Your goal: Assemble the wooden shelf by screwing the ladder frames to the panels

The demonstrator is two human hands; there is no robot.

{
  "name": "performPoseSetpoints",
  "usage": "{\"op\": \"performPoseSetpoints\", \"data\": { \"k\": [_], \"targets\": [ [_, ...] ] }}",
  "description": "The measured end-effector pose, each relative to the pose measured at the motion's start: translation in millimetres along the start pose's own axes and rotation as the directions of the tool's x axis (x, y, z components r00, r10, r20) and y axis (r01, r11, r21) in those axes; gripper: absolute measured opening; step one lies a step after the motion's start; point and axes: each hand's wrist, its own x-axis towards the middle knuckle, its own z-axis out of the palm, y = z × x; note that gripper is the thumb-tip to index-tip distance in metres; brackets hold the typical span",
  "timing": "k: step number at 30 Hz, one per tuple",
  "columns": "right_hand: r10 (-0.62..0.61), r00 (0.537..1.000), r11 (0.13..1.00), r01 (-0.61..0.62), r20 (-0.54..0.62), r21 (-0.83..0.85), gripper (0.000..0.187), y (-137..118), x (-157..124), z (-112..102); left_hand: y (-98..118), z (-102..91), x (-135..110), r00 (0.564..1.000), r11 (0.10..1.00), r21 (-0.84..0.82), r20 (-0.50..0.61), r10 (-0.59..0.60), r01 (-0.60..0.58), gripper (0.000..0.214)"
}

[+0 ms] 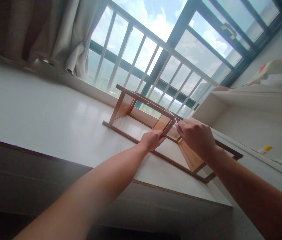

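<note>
A brown wooden shelf rack lies on its side on the white ledge, with several panels set between its rails. My left hand is closed around the near end of the middle panel, by the lower rail. At the upper rail, my right hand is closed on a thin, shiny metal rod-like tool. The tool's tip meets the rail close to where the middle panel joins it; the rest is hidden in my fingers. Small light dots, like screw holes or heads, show along the rail.
The white ledge ends in a front edge below my arms. Behind the rack stand white railings and a window. A grey curtain hangs at left. On the right, a white shelf unit holds a yellow-capped item.
</note>
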Motion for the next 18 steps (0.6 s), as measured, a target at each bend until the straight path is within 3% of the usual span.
{"op": "performPoseSetpoints", "data": {
  "k": [18],
  "targets": [
    [-0.032, 0.999, 0.999, 0.032, 0.008, 0.004, 0.028, 1.1, -0.4, 1.2, 1.0, -1.4, 0.0, 1.000, 1.000, -0.002, -0.001, 0.004, -0.004, 0.031]
  ]
}}
